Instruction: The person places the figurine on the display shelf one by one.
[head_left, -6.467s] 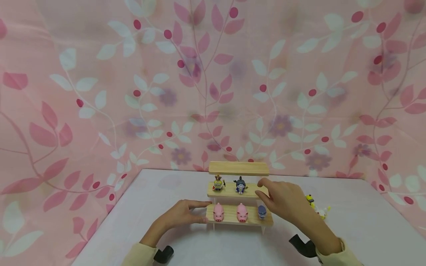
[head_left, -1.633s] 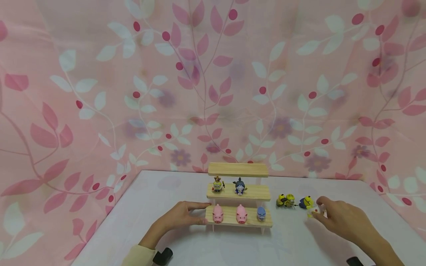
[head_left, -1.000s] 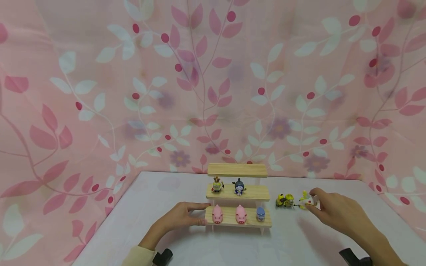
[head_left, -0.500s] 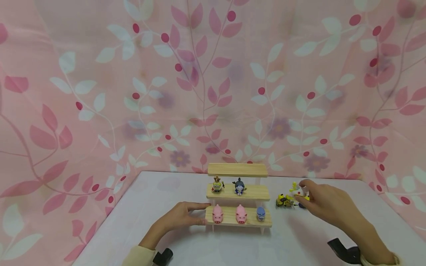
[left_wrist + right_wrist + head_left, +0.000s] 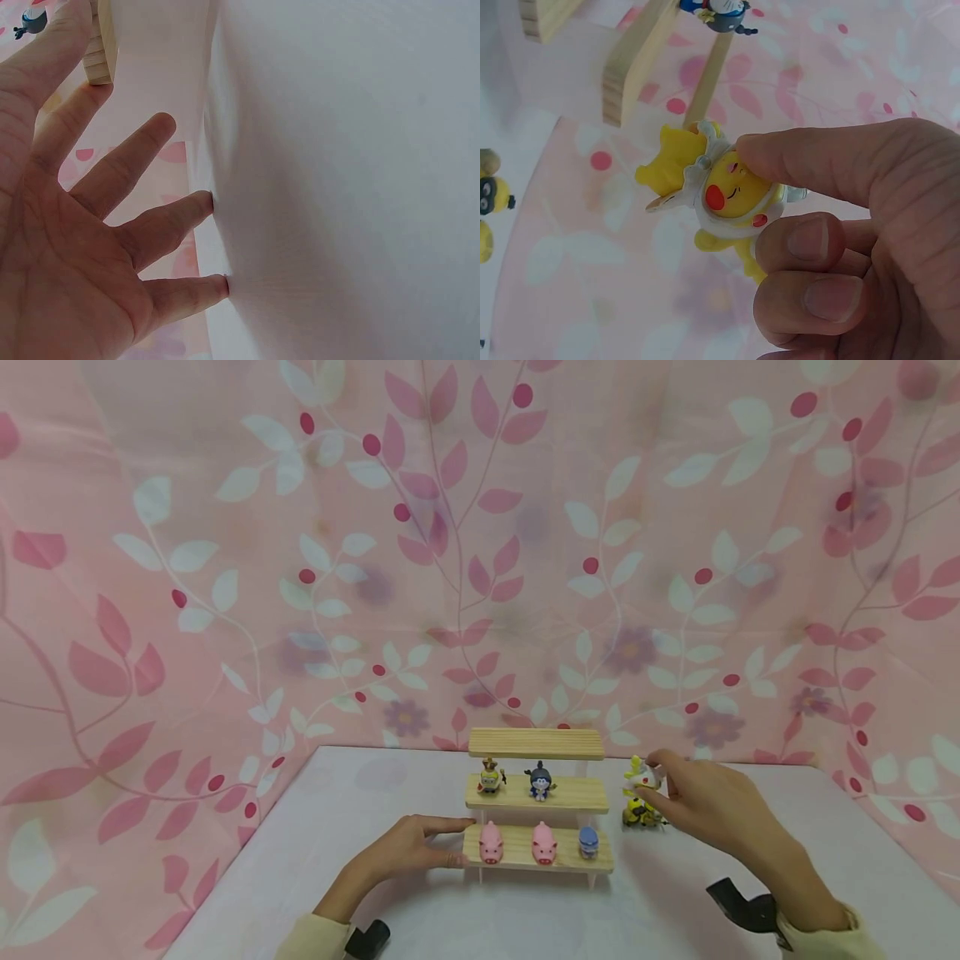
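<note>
My right hand (image 5: 712,802) pinches a small yellow figurine (image 5: 731,191) in a white hood with red cheeks, held between thumb and fingertips. It hangs in the air right of a three-step wooden display stand (image 5: 577,793), above a pair of yellow figurines (image 5: 640,813) on the table. My left hand (image 5: 408,852) holds the left end of the stand's lowest step, thumb at the front and index finger at the back. Its other fingers are spread, and two tips touch the table in the left wrist view. The figurine's back is hidden by my right hand.
Two pink pigs (image 5: 543,843) and a blue-capped figurine (image 5: 588,842) stand on the lowest step. On the middle step are a crowned yellow figurine (image 5: 491,777) and a dark-helmeted one (image 5: 540,782). A white cloth (image 5: 375,785) covers the table; a patterned pink curtain (image 5: 300,610) hangs behind.
My right hand has left the stand, taken the white-hooded figurine from the right of the table, lifted it and carried it left toward the stand. The left hand has stayed at the lowest step.
</note>
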`<state>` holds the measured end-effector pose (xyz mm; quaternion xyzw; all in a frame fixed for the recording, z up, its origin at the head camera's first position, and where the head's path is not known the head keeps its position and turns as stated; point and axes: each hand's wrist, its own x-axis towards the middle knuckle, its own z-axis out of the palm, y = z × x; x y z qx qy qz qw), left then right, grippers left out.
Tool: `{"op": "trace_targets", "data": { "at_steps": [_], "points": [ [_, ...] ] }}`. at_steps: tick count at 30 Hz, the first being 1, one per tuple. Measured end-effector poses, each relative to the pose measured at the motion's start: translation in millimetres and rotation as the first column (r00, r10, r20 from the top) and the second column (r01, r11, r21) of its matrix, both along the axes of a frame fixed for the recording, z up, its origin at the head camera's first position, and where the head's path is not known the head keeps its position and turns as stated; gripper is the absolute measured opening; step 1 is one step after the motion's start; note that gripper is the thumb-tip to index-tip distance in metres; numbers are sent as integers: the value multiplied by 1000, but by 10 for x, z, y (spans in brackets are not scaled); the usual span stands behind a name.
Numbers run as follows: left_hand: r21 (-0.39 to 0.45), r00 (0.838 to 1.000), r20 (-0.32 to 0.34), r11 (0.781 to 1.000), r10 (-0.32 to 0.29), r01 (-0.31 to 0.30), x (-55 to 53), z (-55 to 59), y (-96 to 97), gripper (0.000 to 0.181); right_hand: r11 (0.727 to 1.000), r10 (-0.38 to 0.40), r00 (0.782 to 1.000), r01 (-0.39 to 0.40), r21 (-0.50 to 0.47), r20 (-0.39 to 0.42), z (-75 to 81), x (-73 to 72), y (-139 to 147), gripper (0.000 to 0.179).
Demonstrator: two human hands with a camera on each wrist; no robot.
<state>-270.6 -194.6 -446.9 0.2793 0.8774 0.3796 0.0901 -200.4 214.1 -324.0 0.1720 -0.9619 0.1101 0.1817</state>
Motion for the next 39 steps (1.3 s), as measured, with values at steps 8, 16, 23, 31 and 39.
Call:
{"op": "trace_targets", "data": {
  "at_steps": [8, 16, 23, 31, 39],
  "points": [
    [14, 1000, 12, 1000, -5, 5, 9, 8, -6, 58, 999, 45, 999, -46, -6, -29, 20, -83, -147, 34],
    [2, 1000, 2, 1000, 1, -1, 11, 4, -2, 57, 998, 69, 997, -69, 1, -17, 3, -173, -299, 35],
    [0, 1000, 0, 1000, -3, 3, 9, 21, -1, 59, 997, 78, 996, -80, 24, 47, -24, -237, -393, 37],
    [0, 1000, 7, 1000, 1, -1, 14, 28, -3, 60, 996, 89, 994, -90, 19, 70, -44, -293, -451, 35],
    [-2, 1000, 4, 1000, -1, 1, 17, 38, 3, 59, 996, 81, 990, -83, 21, 112, -53, -332, -479, 36]
  ]
}}
